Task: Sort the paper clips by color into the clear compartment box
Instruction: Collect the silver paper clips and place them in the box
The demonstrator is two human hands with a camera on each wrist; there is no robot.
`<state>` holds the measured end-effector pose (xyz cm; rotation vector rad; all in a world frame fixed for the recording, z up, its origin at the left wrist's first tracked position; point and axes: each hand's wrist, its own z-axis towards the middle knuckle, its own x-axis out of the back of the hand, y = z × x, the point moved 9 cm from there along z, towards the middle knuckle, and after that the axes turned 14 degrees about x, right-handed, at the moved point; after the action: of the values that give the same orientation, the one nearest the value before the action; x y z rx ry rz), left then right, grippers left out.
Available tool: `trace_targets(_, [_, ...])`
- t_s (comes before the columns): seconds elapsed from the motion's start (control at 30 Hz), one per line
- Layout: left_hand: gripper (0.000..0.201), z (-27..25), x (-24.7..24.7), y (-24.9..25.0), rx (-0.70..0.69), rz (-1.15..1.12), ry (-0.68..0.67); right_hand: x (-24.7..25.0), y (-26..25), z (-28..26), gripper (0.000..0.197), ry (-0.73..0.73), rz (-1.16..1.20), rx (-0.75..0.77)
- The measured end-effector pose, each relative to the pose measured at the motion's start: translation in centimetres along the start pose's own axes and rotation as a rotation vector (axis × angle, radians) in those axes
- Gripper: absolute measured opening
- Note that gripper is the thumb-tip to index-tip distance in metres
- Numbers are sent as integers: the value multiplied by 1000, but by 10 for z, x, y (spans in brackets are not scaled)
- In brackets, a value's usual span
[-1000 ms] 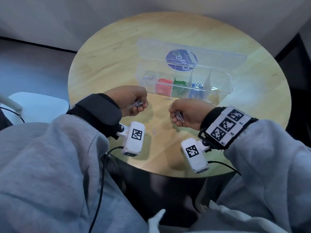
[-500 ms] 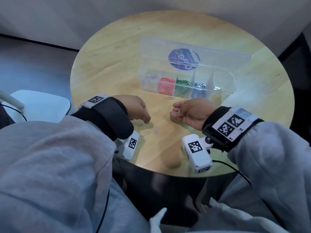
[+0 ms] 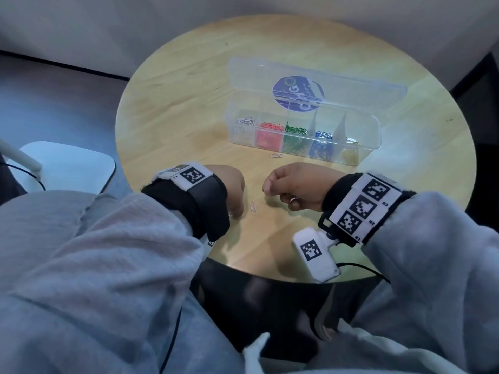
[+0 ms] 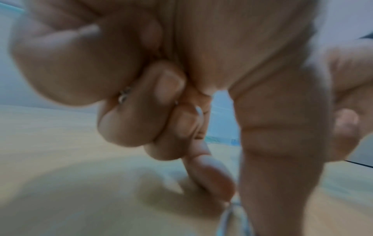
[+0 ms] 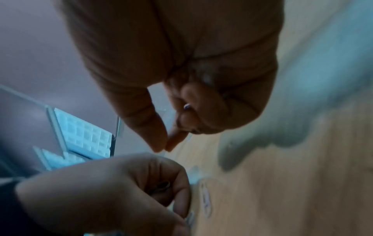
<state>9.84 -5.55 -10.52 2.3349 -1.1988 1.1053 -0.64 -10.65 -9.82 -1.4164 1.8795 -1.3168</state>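
Note:
The clear compartment box [image 3: 374, 136] lies open on the round wooden table [image 3: 175, 109], with silver, red, green, blue and yellow clips each in a separate cell. My left hand [image 3: 235, 193] is palm down, its fingertips on the table. It keeps silver paper clips [image 4: 123, 95] in its curled fingers, and thumb and forefinger pinch another clip [image 4: 232, 212] on the wood. A loose silver clip [image 3: 253, 207] lies just right of it. My right hand [image 3: 291, 187] hovers curled, with silver clips [image 5: 187, 106] inside the fist and thumb and forefinger tips touching.
One more silver clip [image 3: 276, 155] lies in front of the box's red cell. The open lid [image 3: 318, 79] with a purple sticker lies flat behind the box. A white chair seat [image 3: 67, 168] stands left of the table. The table's near edge is just below my wrists.
My left hand turned palm down and lowered its fingertips onto one of the two loose clips. My right hand rolled over, so its bundle of clips is hidden from the head view.

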Motion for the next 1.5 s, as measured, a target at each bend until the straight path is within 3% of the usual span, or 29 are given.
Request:
trace_targets(0.17, [21, 5, 4, -2, 10, -34, 30, 3, -9, 1, 6, -36, -483, 37])
trace_targets(0.33, [24, 12, 9, -11, 31, -101, 20, -6, -11, 9, 19, -20, -718, 18])
trace_targets(0.5, [31, 11, 8, -11, 37, -93, 14, -19, -14, 19, 32, -37, -848, 20])
trace_targets(0.8, [29, 7, 15, -9, 45, -61, 70, -9, -11, 19, 19, -35, -907, -5])
trace_targets(0.87, [28, 3, 26, -16, 68, -61, 123, -1, -8, 13, 6, -28, -848, -9])
trace_targets(0.97, [37, 1, 29, -28, 125, -40, 134, 20, 0, 8, 14, 17, -652, -27])
trace_targets(1.1, [33, 3, 11, -28, 165, 30, 37, 47, 0, 4, 27, 161, -51, 8])
trace_targets(1.2, [33, 3, 11, -24, 153, 103, 73, 62, -4, 1, 29, 284, 281, 52])
trace_targets(1.33, [16, 4, 11, -23, 129, 86, 80, 57, -5, 1, 19, 271, 404, 66])
trace_targets(1.5, [23, 3, 15, -27, 72, -134, 23, 54, -2, 3, 21, 331, 448, 34])
